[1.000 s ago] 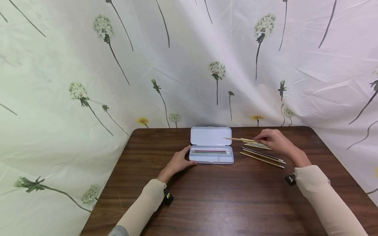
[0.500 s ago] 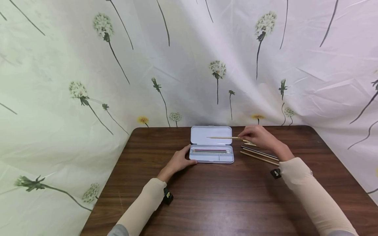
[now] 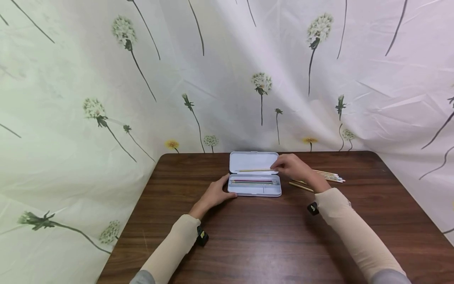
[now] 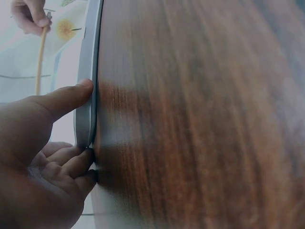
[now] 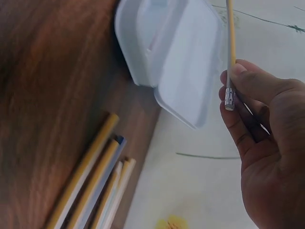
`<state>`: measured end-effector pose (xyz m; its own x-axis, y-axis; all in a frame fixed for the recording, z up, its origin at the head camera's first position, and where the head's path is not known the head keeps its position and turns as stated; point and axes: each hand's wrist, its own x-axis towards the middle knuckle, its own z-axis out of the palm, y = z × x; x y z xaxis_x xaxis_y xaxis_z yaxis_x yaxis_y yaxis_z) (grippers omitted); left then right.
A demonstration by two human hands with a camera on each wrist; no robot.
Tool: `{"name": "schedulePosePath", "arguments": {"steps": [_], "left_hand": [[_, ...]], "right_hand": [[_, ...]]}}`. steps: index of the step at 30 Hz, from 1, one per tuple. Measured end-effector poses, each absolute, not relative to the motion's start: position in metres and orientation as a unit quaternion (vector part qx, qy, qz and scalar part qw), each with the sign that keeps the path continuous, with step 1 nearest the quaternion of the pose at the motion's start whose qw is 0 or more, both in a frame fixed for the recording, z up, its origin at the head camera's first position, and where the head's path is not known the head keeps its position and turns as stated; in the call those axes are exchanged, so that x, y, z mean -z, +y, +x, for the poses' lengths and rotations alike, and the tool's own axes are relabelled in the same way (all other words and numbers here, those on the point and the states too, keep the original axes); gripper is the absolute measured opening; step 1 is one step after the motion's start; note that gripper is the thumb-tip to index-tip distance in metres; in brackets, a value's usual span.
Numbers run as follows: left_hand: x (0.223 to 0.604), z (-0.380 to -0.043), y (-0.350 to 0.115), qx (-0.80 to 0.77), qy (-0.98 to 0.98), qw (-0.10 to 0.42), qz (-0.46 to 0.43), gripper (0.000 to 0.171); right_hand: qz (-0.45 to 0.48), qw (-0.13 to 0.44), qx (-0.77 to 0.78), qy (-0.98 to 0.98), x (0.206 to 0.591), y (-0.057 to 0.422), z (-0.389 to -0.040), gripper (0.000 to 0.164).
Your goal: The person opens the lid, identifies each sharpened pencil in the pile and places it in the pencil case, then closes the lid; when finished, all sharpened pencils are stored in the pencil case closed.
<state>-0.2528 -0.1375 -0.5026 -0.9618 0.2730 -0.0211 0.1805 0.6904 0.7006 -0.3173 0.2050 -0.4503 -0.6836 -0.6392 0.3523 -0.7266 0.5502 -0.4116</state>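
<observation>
A white pencil case (image 3: 250, 191) lies on the table, its lid (image 3: 253, 159) hinged back towards the wall. Several pencils (image 3: 253, 182) lie lengthwise in its long compartment. My left hand (image 3: 214, 193) grips the case's left end, thumb (image 4: 71, 98) along the front wall and the other fingers bent at the end. With thumb and fingertips my right hand (image 3: 292, 166) pinches a yellow pencil (image 5: 232, 40) close to its metal eraser end. The pencil is level in the head view, overlapping the lower part of the lid, tip to the left.
Loose pencils (image 3: 330, 176) lie right of the case, partly hidden under my right forearm; one yellow pencil (image 3: 300, 186) lies nearer the front. Behind the brown wooden table (image 3: 255, 236) hangs a white cloth (image 3: 220, 79) with printed dandelions.
My right hand has moved left from the loose pencils to the case's lid, carrying the yellow pencil, and come slightly lower. My left hand has stayed on the case.
</observation>
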Motion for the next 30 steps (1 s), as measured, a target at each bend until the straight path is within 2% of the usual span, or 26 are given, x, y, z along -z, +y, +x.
{"name": "schedulePosePath", "arguments": {"steps": [6,14,24,30], "left_hand": [[0.505,-0.253,-0.138,-0.372,0.917,0.060,0.128,0.089],[0.506,-0.254,-0.138,-0.374,0.917,0.057,0.127,0.089],[0.508,-0.256,-0.137,-0.374,0.917,0.057,0.125,0.089],[0.508,-0.256,-0.137,-0.371,0.918,0.060,0.122,0.089]], "right_hand": [[0.373,0.062,-0.268,-0.886,0.467,0.193,-0.321,0.016],[0.385,0.070,-0.248,-0.886,0.486,0.183,-0.325,0.015],[0.361,0.038,-0.214,-0.907,0.492,0.174,-0.320,0.014],[0.369,0.054,-0.164,-0.913,0.495,0.169,-0.318,0.015]]}}
